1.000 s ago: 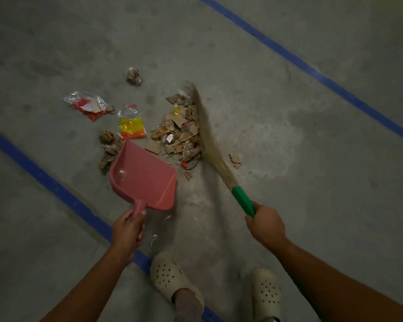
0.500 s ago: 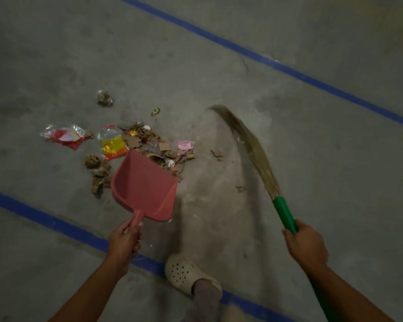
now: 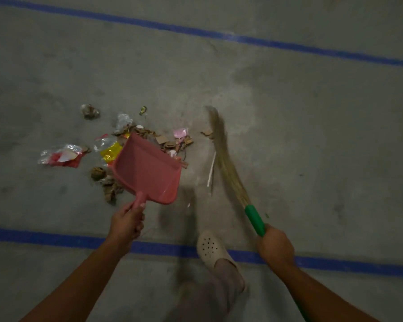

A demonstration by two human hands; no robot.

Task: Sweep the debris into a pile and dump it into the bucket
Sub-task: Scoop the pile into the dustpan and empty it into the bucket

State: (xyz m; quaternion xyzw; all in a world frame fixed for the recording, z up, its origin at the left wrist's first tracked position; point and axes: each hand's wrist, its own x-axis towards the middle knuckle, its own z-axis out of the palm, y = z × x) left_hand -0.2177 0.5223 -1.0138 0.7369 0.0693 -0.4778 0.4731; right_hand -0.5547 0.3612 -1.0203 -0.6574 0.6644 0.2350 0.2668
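1. From my feed, the left hand [image 3: 126,223] has its fingers curled round the short handle of the pink dustpan [image 3: 147,173]. The pan is tilted, with its open mouth facing up and away from the hand.
2. The right hand [image 3: 275,247] grips the broom [image 3: 226,163] on its green handle [image 3: 255,219]. The straw bristles reach forward from the fist and look blurred at the tip.
3. The debris pile [image 3: 170,142], cardboard bits with a pink scrap [image 3: 180,132], lies on the concrete floor [image 3: 312,135] just beyond the dustpan's far edge. It sits between the pan and the bristles, ahead of both hands.
4. One cardboard scrap [image 3: 207,133] lies just beside the bristles, apart from the pile. A thin white stick [image 3: 211,168] lies beside the bristles too.
5. Left of the pan I see a yellow wrapper [image 3: 111,151], a red and clear wrapper [image 3: 61,155], brown clumps [image 3: 107,182] and a crumpled wad [image 3: 90,111] farther out.
6. A pale perforated shoe [image 3: 211,248] stands on the blue floor line [image 3: 56,237] between my two arms.
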